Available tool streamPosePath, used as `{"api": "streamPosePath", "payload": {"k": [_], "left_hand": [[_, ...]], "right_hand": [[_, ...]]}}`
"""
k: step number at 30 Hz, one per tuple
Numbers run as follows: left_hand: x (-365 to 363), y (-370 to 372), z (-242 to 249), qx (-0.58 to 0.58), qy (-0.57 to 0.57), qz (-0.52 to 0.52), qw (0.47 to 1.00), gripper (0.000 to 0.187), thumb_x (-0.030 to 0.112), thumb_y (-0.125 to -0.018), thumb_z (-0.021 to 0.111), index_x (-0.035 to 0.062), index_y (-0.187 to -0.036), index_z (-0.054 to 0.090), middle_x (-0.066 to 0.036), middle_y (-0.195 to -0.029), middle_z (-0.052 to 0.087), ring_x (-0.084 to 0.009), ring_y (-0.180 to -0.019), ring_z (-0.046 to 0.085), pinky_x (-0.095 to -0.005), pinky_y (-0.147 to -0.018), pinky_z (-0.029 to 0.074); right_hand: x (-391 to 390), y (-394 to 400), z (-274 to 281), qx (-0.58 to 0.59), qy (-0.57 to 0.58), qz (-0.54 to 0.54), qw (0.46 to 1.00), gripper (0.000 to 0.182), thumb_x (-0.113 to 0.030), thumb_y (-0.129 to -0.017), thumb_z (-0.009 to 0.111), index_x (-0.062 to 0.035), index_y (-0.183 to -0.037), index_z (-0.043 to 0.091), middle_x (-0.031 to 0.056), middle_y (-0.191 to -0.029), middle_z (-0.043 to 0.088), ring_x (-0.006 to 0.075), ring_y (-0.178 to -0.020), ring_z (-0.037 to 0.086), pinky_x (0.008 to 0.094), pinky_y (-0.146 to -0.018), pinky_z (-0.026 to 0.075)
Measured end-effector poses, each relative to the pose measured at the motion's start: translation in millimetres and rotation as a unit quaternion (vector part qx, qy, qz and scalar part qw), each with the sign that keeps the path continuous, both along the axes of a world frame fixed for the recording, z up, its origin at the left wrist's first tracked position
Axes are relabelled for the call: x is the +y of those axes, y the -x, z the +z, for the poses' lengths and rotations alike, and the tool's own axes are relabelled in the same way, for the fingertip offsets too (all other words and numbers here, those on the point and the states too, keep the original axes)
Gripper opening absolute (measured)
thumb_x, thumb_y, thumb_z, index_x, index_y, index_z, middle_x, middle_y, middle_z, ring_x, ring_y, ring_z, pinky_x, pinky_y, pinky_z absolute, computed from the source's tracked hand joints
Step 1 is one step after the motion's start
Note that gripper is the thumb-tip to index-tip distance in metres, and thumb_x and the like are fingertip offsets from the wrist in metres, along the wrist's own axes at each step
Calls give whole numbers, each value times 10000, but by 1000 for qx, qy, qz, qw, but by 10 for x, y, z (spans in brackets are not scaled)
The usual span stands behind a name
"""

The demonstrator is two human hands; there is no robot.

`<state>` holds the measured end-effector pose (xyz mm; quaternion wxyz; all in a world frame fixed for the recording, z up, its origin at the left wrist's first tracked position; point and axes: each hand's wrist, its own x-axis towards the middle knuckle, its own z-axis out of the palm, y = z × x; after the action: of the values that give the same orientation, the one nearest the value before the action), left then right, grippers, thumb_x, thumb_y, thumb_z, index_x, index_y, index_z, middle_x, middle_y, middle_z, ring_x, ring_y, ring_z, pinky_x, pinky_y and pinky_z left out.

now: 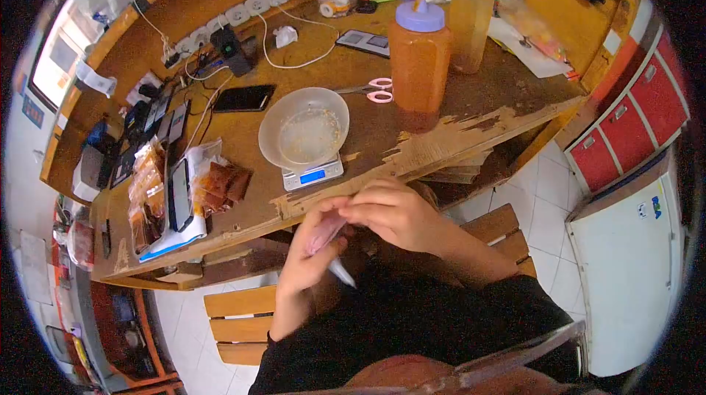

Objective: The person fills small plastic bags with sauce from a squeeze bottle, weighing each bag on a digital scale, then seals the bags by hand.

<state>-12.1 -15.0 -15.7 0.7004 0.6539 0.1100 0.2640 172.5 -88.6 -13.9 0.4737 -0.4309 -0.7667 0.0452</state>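
Observation:
In front of my body, just below the table's near edge, my left hand (300,259) is closed around a pinkish plastic packet (324,235). A whitish strip (342,275) hangs beneath that hand. My right hand (390,212) pinches at the packet's upper end, its fingertips meeting those of the left. Just beyond both hands sits a small digital scale (318,176) with a lit blue display. On it rests a translucent bowl (273,119) with crumbly residue inside.
Sachets of reddish-brown sauce (220,187) lie at left, beside a tablet-like device (180,195). A black phone (244,98), pink-handled scissors (380,90) and two squeeze bottles of orange sauce (419,64) stand or lie farther back. The wooden table's front edge (412,163) is splintered.

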Motion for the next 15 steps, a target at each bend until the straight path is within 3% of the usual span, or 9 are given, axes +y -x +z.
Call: {"api": "streamPosePath", "payload": {"k": [2,3,4,5,6,7,9,10,15], "left_hand": [[-45,-44,-4,-24,-91,146,985,463,-92,-759,514,-1,-1203,416,-145,-1208,447,-230,-1106,470,-356,-907,413],[-51,-76,-30,-24,-91,147,985,463,-92,-759,514,-1,-1203,416,-145,-1208,447,-230,-1106,470,-356,-907,413],[-35,-109,-72,-28,-256,321,911,409,-50,-770,552,2,-1158,431,-148,-1173,454,-232,-1042,482,-357,-863,424],[-26,-126,-91,-29,-406,475,780,361,-7,-782,589,5,-1113,445,-151,-1138,461,-234,-978,493,-357,-819,434],[-26,-129,-76,-49,-477,508,716,279,119,-779,671,15,-972,499,-154,-1032,492,-264,-889,502,-360,-753,430],[-54,-132,-35,-50,-478,509,714,279,119,-779,671,15,-972,499,-154,-1032,492,-264,-889,502,-360,-753,430],[-162,-143,74,16,-534,367,762,282,202,-745,718,16,-865,543,-145,-940,519,-299,-839,512,-374,-714,425],[-163,-199,116,40,-537,355,765,258,182,-705,742,11,-779,563,-127,-858,552,-312,-788,519,-373,-683,422],[-65,-136,58,66,-510,271,814,176,94,-693,714,9,-781,589,-113,-855,587,-301,-767,526,-366,-673,433]], "right_hand": [[25,-19,60,38,-41,-47,997,156,-43,-713,698,-17,-860,653,85,-832,588,231,-796,583,330,-689,468],[19,-24,63,38,-41,-46,997,156,-43,-713,698,-17,-860,653,85,-832,588,231,-796,583,330,-689,468],[12,-33,66,87,-28,-67,994,130,-35,-727,694,-11,-847,651,84,-823,587,216,-777,585,314,-660,470],[8,-41,69,136,-14,-88,987,106,-27,-740,689,-4,-835,649,82,-814,587,201,-758,586,297,-631,472],[30,-56,48,155,-6,-73,985,84,-16,-732,693,-13,-802,646,68,-814,580,175,-717,574,277,-591,462],[23,-43,65,155,-8,-72,985,84,-16,-732,693,-13,-802,646,68,-814,580,175,-717,574,277,-591,462],[-14,7,102,186,101,-23,977,95,-8,-720,695,-20,-792,634,66,-803,567,175,-709,562,276,-609,455],[6,17,66,159,54,-12,986,112,-5,-711,695,-20,-796,623,69,-794,559,186,-704,557,282,-623,448],[-31,57,-4,173,103,4,979,115,-63,-734,669,-12,-805,595,110,-788,556,271,-752,575,350,-686,461]]}}
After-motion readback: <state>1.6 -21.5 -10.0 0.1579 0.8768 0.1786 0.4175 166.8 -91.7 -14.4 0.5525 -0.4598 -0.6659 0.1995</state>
